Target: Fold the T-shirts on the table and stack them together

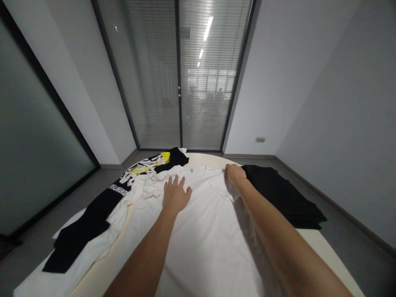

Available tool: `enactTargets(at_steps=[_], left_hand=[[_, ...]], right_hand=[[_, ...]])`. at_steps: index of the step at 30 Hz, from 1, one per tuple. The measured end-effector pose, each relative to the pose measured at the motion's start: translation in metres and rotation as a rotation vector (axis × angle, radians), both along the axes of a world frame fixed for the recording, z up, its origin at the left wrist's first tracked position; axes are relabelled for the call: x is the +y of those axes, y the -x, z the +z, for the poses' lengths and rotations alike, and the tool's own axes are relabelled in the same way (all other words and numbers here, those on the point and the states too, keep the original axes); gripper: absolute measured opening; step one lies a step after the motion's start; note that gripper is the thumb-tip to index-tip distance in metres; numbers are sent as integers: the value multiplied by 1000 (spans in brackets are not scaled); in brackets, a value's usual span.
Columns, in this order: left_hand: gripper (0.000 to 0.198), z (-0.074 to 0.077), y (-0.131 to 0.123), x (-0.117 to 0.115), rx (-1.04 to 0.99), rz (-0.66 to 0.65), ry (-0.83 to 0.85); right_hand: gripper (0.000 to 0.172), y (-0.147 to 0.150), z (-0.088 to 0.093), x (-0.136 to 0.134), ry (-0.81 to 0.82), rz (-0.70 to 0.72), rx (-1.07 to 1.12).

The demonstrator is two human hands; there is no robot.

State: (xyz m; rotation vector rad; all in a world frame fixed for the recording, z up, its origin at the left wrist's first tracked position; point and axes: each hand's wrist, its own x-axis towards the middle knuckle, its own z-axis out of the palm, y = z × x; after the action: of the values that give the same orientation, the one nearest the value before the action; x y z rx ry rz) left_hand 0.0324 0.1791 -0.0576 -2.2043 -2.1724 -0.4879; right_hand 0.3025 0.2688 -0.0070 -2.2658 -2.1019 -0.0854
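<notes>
A white T-shirt [213, 231] lies spread over the table, its collar toward the far edge. My left hand [176, 194] rests flat on its upper left part with the fingers spread. At the shirt's far right shoulder, my right hand [235, 174] has its fingers curled closed on the fabric. A thin loose thread or cord crosses the shirt just left of my right forearm. The shirt's lower end runs out of view beneath my arms.
Black folded garments [281, 194] are stacked on the table's right side. Along the left edge lie a black shirt with a yellow and white print [145, 165] and other white cloth [114, 222]. The pale table top [324, 247] has a curved far edge. Beyond stand glass doors [179, 74].
</notes>
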Motion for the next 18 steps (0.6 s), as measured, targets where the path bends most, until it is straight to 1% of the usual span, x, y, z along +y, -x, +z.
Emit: enactTargets(at_steps=[3, 7, 9, 13, 15, 18], left_hand=[[60, 0, 0, 0, 0, 4, 14], [61, 2, -1, -1, 4, 2, 16], [61, 3, -1, -2, 10, 0, 11], [59, 6, -2, -4, 18, 1, 0], [59, 7, -2, -5, 16, 0, 2], [59, 6, -2, -4, 14, 0, 2]], right_hand=[[33, -1, 1, -1, 17, 54, 36], [28, -7, 8, 0, 49, 97, 54], [29, -9, 11, 1, 57, 69, 53], [35, -7, 12, 0, 32, -54, 42], [36, -5, 11, -3, 17, -55, 47], [37, -2, 11, -11, -8, -17, 57]])
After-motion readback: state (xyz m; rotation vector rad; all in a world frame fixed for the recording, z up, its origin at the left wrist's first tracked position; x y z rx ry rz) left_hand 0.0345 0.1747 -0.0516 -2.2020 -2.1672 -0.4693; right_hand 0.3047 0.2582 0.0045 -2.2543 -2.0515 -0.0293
